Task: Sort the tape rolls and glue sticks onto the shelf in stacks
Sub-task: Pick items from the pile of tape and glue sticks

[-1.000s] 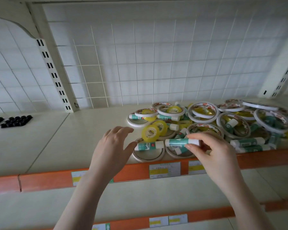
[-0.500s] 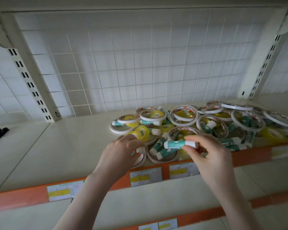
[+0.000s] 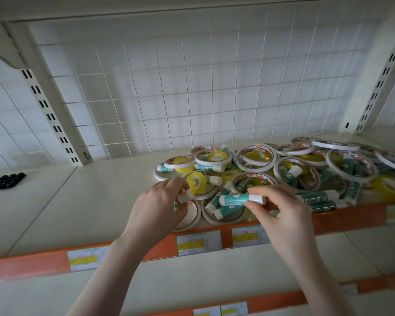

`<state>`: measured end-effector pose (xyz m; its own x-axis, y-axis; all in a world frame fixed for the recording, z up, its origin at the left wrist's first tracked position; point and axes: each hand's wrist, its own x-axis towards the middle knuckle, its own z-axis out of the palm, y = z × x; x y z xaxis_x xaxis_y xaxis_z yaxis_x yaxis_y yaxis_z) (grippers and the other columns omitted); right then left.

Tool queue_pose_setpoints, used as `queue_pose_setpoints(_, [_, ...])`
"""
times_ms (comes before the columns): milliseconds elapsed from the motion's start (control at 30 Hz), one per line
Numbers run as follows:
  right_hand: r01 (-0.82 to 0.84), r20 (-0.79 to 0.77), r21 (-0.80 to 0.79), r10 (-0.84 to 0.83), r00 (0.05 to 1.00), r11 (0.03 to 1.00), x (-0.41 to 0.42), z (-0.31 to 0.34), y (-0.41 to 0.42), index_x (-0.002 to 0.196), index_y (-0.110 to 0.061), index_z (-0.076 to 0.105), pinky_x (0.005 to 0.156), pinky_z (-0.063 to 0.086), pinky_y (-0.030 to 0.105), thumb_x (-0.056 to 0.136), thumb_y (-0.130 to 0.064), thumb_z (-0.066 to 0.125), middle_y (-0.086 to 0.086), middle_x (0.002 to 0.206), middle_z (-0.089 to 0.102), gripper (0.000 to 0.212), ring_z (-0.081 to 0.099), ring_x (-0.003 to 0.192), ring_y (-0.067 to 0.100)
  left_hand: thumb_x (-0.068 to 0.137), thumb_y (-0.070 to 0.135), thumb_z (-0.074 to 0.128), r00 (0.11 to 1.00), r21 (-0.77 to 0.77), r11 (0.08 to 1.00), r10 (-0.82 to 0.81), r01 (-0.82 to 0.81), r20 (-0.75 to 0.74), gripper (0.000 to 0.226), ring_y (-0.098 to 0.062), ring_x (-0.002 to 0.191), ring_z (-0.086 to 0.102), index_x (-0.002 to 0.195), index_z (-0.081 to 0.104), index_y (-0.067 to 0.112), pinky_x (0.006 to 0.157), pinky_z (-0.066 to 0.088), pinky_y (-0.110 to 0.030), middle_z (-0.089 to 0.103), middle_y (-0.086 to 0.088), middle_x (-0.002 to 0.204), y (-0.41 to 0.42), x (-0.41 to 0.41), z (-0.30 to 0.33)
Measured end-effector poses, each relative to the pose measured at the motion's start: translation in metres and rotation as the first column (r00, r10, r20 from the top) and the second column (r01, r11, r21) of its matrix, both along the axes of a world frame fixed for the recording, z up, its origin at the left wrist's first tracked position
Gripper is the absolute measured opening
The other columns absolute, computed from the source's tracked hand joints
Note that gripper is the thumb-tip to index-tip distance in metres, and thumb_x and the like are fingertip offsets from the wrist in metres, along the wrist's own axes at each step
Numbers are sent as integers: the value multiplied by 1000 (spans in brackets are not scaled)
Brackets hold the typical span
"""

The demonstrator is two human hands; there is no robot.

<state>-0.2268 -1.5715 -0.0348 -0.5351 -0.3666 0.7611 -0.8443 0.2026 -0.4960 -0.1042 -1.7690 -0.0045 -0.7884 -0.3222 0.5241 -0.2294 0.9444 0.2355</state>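
A jumbled pile of white tape rolls [image 3: 255,157], small yellow tape rolls [image 3: 197,182] and teal glue sticks [image 3: 317,196] covers the right half of the cream shelf [image 3: 78,201]. My right hand [image 3: 283,215] pinches one teal glue stick [image 3: 240,199] sideways just above the pile's front edge. At the pile's left front corner, my left hand [image 3: 155,213] curls its fingers round another glue stick [image 3: 184,198]; only its white cap and a bit of label show.
An orange shelf lip with price labels [image 3: 198,242] runs along the front. A white wire grid [image 3: 192,99] backs the shelf. Small black items [image 3: 4,181] lie at the far left. Another shelf [image 3: 214,277] sits below.
My left hand has come down onto the pile and closed round a glue stick. The right hand keeps its glue stick. The view has shifted left and tilted up a little.
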Motion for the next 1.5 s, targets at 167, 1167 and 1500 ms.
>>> queue_pose_setpoints(167, [11, 38, -32, -10, 999, 999, 0, 0, -6, 90, -6, 70, 70, 44, 6, 71, -6, 78, 4, 79, 64, 21, 56, 74, 7, 75, 20, 67, 991, 169, 985, 59, -38, -121, 27, -9, 71, 58, 94, 56, 34, 62, 48, -28, 59, 15, 80, -3, 14, 7])
queue_pose_setpoints(1167, [-229, -9, -11, 229, 973, 973, 242, 40, -327, 84, -11, 69, 64, 35, 6, 66, -1, 80, -6, 74, 58, 23, 52, 69, 11, 71, 18, 77, 891, 300, 907, 376, -296, -256, 31, 1, 71, 57, 89, 57, 32, 66, 43, -12, 60, 20, 78, -261, 314, 32])
queue_pose_setpoints(1500, [-318, -34, 131, 325, 945, 939, 304, 62, -456, 84, -12, 70, 64, 33, -1, 68, -6, 80, -12, 72, 54, 20, 44, 59, 4, 70, 14, 77, 849, 307, 878, 451, -367, -274, 27, -6, 67, 59, 91, 62, 23, 67, 49, -27, 60, 15, 78, -367, 385, 25])
